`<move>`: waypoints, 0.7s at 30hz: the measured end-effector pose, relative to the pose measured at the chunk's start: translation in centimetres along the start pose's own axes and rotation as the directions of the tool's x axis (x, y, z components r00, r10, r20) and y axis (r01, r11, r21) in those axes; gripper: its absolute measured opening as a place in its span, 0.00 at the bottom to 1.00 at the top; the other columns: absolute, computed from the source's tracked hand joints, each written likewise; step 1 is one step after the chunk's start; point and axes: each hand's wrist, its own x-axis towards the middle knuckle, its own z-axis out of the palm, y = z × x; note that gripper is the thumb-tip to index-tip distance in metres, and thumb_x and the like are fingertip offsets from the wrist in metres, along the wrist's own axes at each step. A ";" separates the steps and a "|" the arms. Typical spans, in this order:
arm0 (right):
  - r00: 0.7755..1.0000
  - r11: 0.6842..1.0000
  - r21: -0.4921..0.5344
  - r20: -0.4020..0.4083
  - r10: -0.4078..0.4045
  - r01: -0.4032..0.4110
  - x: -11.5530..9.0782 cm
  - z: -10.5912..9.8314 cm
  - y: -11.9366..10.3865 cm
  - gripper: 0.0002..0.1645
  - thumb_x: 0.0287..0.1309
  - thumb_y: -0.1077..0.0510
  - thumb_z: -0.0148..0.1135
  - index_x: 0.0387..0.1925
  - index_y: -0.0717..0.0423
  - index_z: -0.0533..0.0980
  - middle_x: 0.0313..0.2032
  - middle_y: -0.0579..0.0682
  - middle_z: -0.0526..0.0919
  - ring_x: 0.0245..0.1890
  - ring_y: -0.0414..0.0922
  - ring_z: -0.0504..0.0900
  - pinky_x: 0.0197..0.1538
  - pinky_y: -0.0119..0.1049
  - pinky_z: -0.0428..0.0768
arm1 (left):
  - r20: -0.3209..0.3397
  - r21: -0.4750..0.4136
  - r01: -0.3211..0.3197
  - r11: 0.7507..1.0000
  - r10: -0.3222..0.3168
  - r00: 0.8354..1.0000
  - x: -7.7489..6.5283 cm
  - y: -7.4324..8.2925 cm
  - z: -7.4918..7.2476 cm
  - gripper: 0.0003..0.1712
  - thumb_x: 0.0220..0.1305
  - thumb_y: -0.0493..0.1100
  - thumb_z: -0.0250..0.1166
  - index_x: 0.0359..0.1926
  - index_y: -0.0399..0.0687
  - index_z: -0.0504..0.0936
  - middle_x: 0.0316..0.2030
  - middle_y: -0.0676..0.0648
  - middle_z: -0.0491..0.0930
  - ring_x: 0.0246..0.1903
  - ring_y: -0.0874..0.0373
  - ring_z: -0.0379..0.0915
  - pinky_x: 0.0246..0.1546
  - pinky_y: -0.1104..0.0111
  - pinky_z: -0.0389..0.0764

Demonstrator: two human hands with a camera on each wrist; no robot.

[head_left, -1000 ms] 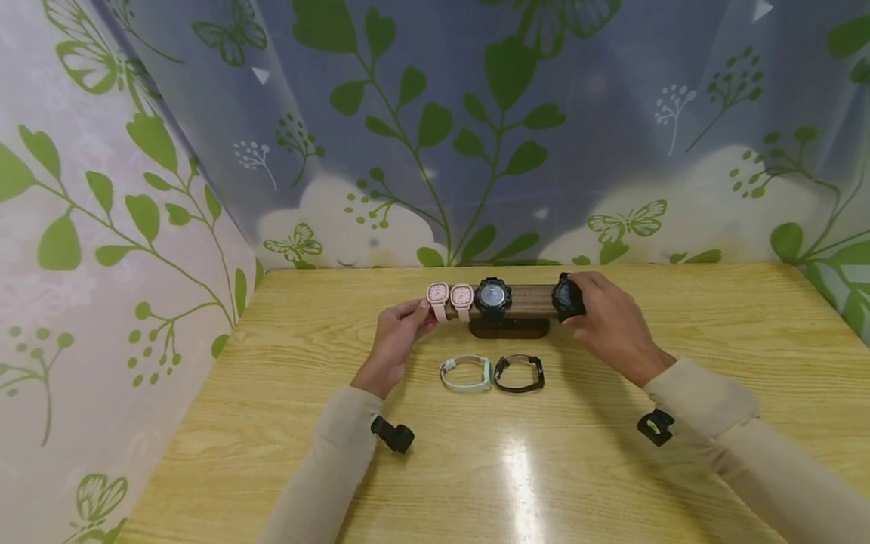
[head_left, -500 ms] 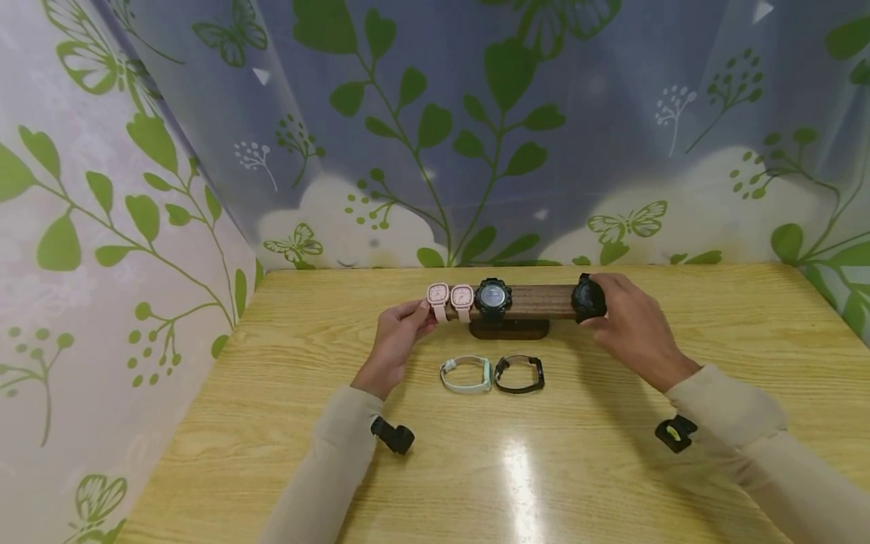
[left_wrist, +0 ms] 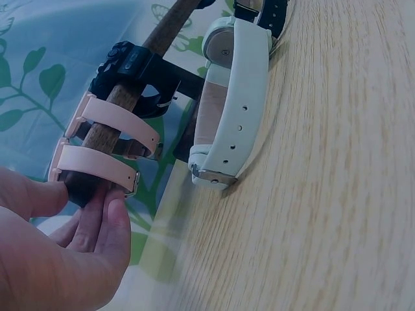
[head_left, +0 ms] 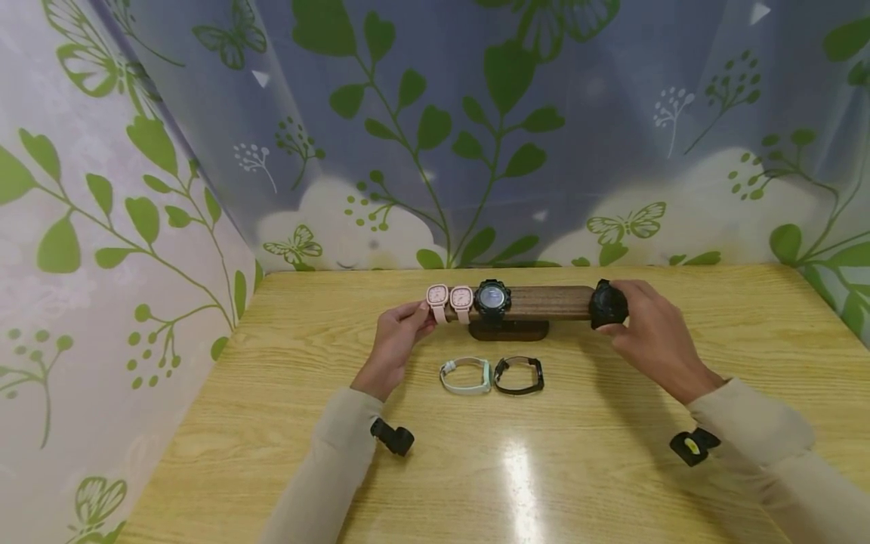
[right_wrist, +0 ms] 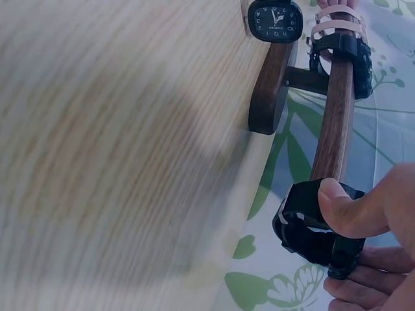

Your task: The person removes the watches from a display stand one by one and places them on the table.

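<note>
My left hand (head_left: 397, 340) pinches the left end of a dark wooden watch stand (head_left: 550, 302). Two pink watches (head_left: 461, 298) sit around its bar beside those fingers, then a black digital watch (head_left: 492, 297). At the bar's right end, my right hand (head_left: 655, 340) grips another black watch (head_left: 608, 304) between thumb and fingers. In the right wrist view this watch's strap (right_wrist: 301, 201) forms a closed loop at the bar's tip; I cannot tell whether the tip is still inside it. Bare wood lies between the two black watches.
A mint-green watch (head_left: 466, 375) and a black square-faced watch (head_left: 519, 375) lie buckled on their sides on the wooden table (head_left: 272, 453), in front of the stand's base (head_left: 508, 330). A leaf-patterned curtain (head_left: 421, 151) hangs behind the table.
My right hand has slid the black watch rightward along the bar to its right end, baring more wood. The left hand has kept its hold in the same place.
</note>
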 end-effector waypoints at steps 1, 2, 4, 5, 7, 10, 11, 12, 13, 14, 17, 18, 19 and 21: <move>1.000 1.000 -0.002 -0.002 0.003 -0.003 -0.1 -0.1 0.1 0.40 0.50 0.67 0.77 0.62 0.77 0.70 0.56 0.75 0.73 0.48 0.71 0.77 0.45 0.67 0.79 | 0.000 -0.001 -0.003 1.000 0.003 1.000 0.0 0.0 0.0 0.20 0.77 0.39 0.57 0.63 0.31 0.76 0.52 0.37 0.80 0.48 0.53 0.80 0.59 0.62 0.81; 1.000 1.000 -0.004 0.001 0.010 -0.010 -0.2 -0.1 0.2 0.40 0.50 0.66 0.77 0.62 0.77 0.69 0.57 0.75 0.73 0.48 0.71 0.77 0.45 0.68 0.78 | 0.003 -0.003 -0.009 1.000 0.009 1.000 0.0 -0.1 0.0 0.20 0.77 0.39 0.57 0.63 0.30 0.76 0.52 0.36 0.80 0.49 0.52 0.80 0.59 0.62 0.81; 0.999 0.999 -0.008 0.011 0.031 -0.031 -0.5 -0.3 0.4 0.41 0.50 0.65 0.77 0.62 0.77 0.69 0.57 0.76 0.73 0.49 0.72 0.77 0.46 0.69 0.77 | 0.009 -0.008 -0.019 1.000 0.020 1.000 0.1 -0.2 -0.1 0.20 0.78 0.39 0.57 0.63 0.29 0.75 0.53 0.34 0.80 0.50 0.49 0.79 0.58 0.62 0.81; 0.999 0.999 -0.009 0.018 0.046 -0.046 -0.6 -0.3 0.4 0.41 0.50 0.65 0.77 0.63 0.77 0.69 0.57 0.76 0.73 0.50 0.72 0.76 0.46 0.70 0.76 | 0.013 -0.009 -0.023 1.000 0.024 1.000 0.1 -0.2 -0.1 0.20 0.78 0.39 0.56 0.63 0.29 0.75 0.53 0.33 0.79 0.51 0.48 0.79 0.58 0.62 0.81; 0.997 0.997 -0.010 0.031 0.071 -0.071 -0.8 -0.4 0.6 0.41 0.50 0.65 0.77 0.63 0.76 0.69 0.57 0.76 0.73 0.51 0.73 0.75 0.47 0.71 0.76 | 0.019 -0.015 -0.029 0.999 0.030 0.999 0.2 -0.3 -0.1 0.20 0.78 0.38 0.56 0.62 0.28 0.75 0.54 0.32 0.79 0.53 0.45 0.78 0.57 0.63 0.82; 0.993 0.995 -0.004 0.057 0.099 -0.099 -1.1 -0.6 0.7 0.41 0.50 0.64 0.77 0.63 0.77 0.70 0.56 0.77 0.73 0.51 0.73 0.75 0.47 0.71 0.75 | 0.023 -0.021 -0.028 0.999 0.029 0.999 0.2 -0.3 -0.1 0.20 0.78 0.38 0.55 0.63 0.28 0.75 0.56 0.29 0.77 0.56 0.41 0.76 0.55 0.66 0.83; 0.992 0.994 0.000 0.066 0.106 -0.106 -1.3 -0.6 0.7 0.41 0.50 0.64 0.78 0.63 0.77 0.70 0.56 0.77 0.73 0.50 0.73 0.75 0.47 0.71 0.75 | 0.025 -0.022 -0.027 0.999 0.028 0.999 0.2 -0.3 -0.1 0.20 0.78 0.38 0.55 0.63 0.28 0.75 0.57 0.29 0.76 0.57 0.40 0.76 0.55 0.66 0.83; 0.991 0.994 0.003 0.073 0.113 -0.113 -1.4 -0.6 0.7 0.42 0.50 0.63 0.78 0.63 0.76 0.70 0.56 0.77 0.73 0.50 0.73 0.75 0.47 0.71 0.75 | 0.026 -0.024 -0.025 0.999 0.026 0.999 0.2 -0.3 -0.1 0.20 0.78 0.38 0.55 0.63 0.28 0.75 0.58 0.28 0.76 0.58 0.39 0.75 0.55 0.66 0.83; 0.989 0.993 0.008 0.083 0.119 -0.120 -1.5 -0.6 0.7 0.42 0.50 0.63 0.78 0.63 0.76 0.70 0.57 0.77 0.73 0.50 0.73 0.75 0.47 0.71 0.75 | 0.028 -0.024 -0.024 0.999 0.025 0.999 0.2 -0.3 -0.1 0.20 0.78 0.38 0.55 0.63 0.29 0.75 0.58 0.28 0.75 0.58 0.39 0.75 0.55 0.67 0.83; 0.988 0.992 0.012 0.091 0.127 -0.128 -1.6 -0.6 0.7 0.42 0.50 0.63 0.78 0.63 0.76 0.70 0.57 0.77 0.73 0.50 0.74 0.75 0.47 0.71 0.75 | 0.029 -0.026 -0.022 0.999 0.022 0.999 0.2 -0.2 -0.1 0.20 0.78 0.38 0.55 0.63 0.29 0.75 0.59 0.28 0.75 0.59 0.39 0.74 0.55 0.67 0.83; 0.984 0.989 0.011 0.108 0.143 -0.145 -1.9 -0.6 0.6 0.43 0.49 0.61 0.79 0.63 0.76 0.70 0.57 0.77 0.73 0.41 0.69 0.79 0.46 0.70 0.76 | 0.031 -0.026 -0.015 1.000 0.016 0.999 0.2 -0.2 -0.1 0.20 0.78 0.38 0.55 0.64 0.29 0.74 0.59 0.28 0.75 0.59 0.39 0.75 0.55 0.67 0.83; 0.983 0.989 0.009 0.111 0.145 -0.147 -2.0 -0.6 0.6 0.43 0.49 0.61 0.79 0.63 0.76 0.70 0.57 0.77 0.73 0.34 0.66 0.80 0.43 0.68 0.78 | 0.032 -0.026 -0.013 1.000 0.014 0.999 0.2 -0.2 -0.1 0.20 0.78 0.38 0.56 0.64 0.29 0.74 0.58 0.28 0.76 0.59 0.40 0.75 0.55 0.67 0.83; 0.982 0.989 0.009 0.115 0.147 -0.149 -2.2 -0.5 0.5 0.43 0.49 0.61 0.79 0.63 0.75 0.70 0.57 0.77 0.73 0.27 0.62 0.79 0.42 0.67 0.78 | 0.029 -0.024 -0.011 1.000 0.011 1.000 0.2 -0.2 -0.1 0.20 0.78 0.38 0.56 0.63 0.29 0.75 0.58 0.29 0.76 0.58 0.41 0.76 0.55 0.67 0.83; 0.980 0.988 0.012 0.128 0.153 -0.156 -2.4 -0.5 0.4 0.43 0.49 0.60 0.79 0.64 0.75 0.70 0.57 0.77 0.74 0.17 0.52 0.73 0.36 0.61 0.80 | 0.025 -0.020 -0.009 1.000 0.010 1.000 0.2 -0.2 -0.1 0.20 0.78 0.38 0.56 0.63 0.29 0.75 0.56 0.31 0.78 0.56 0.43 0.77 0.56 0.66 0.82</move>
